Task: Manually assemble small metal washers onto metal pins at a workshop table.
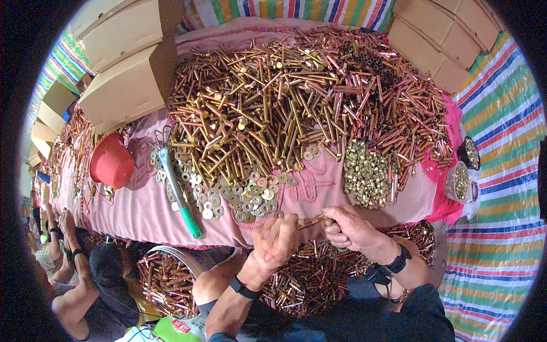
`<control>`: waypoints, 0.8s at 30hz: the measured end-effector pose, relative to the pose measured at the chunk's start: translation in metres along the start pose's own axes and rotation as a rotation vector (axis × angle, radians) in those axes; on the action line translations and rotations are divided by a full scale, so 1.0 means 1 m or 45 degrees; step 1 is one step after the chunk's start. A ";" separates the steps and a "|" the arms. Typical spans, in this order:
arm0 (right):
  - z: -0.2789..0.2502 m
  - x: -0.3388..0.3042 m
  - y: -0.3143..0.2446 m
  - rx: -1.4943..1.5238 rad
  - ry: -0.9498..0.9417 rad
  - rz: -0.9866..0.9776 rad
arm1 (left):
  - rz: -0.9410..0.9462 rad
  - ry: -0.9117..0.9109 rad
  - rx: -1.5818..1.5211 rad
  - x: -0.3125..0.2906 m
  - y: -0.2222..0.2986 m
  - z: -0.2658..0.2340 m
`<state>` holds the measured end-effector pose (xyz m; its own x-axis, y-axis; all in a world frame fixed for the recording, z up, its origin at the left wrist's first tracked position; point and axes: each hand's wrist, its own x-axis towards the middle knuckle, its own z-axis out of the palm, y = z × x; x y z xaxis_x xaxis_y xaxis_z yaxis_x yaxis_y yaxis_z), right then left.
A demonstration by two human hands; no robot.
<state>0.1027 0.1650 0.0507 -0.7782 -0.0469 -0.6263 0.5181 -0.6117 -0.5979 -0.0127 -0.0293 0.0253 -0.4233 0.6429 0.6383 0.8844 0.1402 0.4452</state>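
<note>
Dark clothing (424,313) spreads across the lower edge, below the left hand (274,242) and right hand (352,228), both closed on a copper-coloured rod (311,222) that spans the gap between them, near the front edge of a pink cloth (137,205). On it, flat washers (250,196) lie left of brass-coloured nuts (367,178), with a heap of metal bolts (268,108) behind

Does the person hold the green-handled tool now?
No, the green-handled tool lies on the pink cloth, away from the left hand.

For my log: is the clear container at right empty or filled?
Filled, at least partly: small brass-coloured pieces show inside the container.
</note>
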 end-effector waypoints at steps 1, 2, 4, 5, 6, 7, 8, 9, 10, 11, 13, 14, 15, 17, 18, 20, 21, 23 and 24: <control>0.003 0.000 0.000 0.015 0.031 -0.006 | -0.080 -0.008 -0.031 -0.003 0.000 0.002; 0.004 -0.001 0.000 -0.061 0.047 -0.075 | -0.160 -0.016 -0.062 -0.008 -0.001 0.006; 0.006 0.002 -0.001 -0.219 0.066 -0.209 | -0.372 -0.024 -0.161 -0.011 -0.001 0.010; 0.006 0.002 0.000 -0.392 0.105 -0.291 | -0.500 -0.026 -0.235 -0.012 0.001 0.011; 0.005 0.002 0.000 -0.567 0.150 -0.376 | -0.626 -0.027 -0.318 -0.009 0.003 0.013; 0.005 0.002 0.000 -0.743 0.195 -0.459 | -0.755 -0.058 -0.410 -0.005 0.007 0.010; 0.004 0.001 -0.002 -0.885 0.203 -0.570 | -0.801 -0.056 -0.424 -0.001 0.007 0.010; 0.006 0.000 -0.004 -1.027 0.207 -0.682 | -0.847 -0.051 -0.435 0.002 0.008 0.010; 0.006 -0.001 -0.007 -1.168 0.209 -0.795 | -0.894 -0.046 -0.445 0.004 0.009 0.010; 0.005 -0.001 -0.007 -1.150 0.194 -0.774 | -0.927 -0.050 -0.518 0.003 0.008 0.011; 0.005 -0.001 -0.007 -1.108 0.156 -0.732 | -0.995 -0.059 -0.655 -0.004 0.002 0.014; 0.007 -0.001 -0.008 -1.162 0.158 -0.791 | -1.065 -0.097 -0.747 -0.009 -0.002 0.016; 0.008 -0.002 -0.009 -1.217 0.163 -0.846 | -1.137 -0.136 -0.844 -0.013 -0.004 0.019; 0.007 0.000 -0.010 -1.342 0.170 -0.974 | -1.214 -0.161 -0.958 -0.019 -0.007 0.023; 0.004 0.002 -0.010 -1.412 0.178 -1.047 | -1.217 -0.151 -0.981 -0.016 -0.005 0.023; 0.002 0.001 -0.010 -1.457 0.204 -1.054 | -1.142 -0.118 -0.839 -0.009 0.000 0.020; 0.005 -0.001 -0.010 -1.428 0.216 -0.988 | -1.065 -0.096 -0.670 -0.004 0.004 0.013; 0.011 -0.006 -0.012 -1.361 0.220 -0.845 | -0.892 -0.036 -0.472 -0.001 0.007 0.006; 0.015 -0.009 -0.015 -1.326 0.214 -0.769 | -0.796 0.004 -0.444 -0.001 0.006 0.003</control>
<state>0.0968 0.1631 0.0732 -0.9771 0.1764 -0.1187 0.1851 0.4308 -0.8833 -0.0058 -0.0271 0.0254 -0.8314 0.5185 0.1999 0.3619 0.2321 0.9029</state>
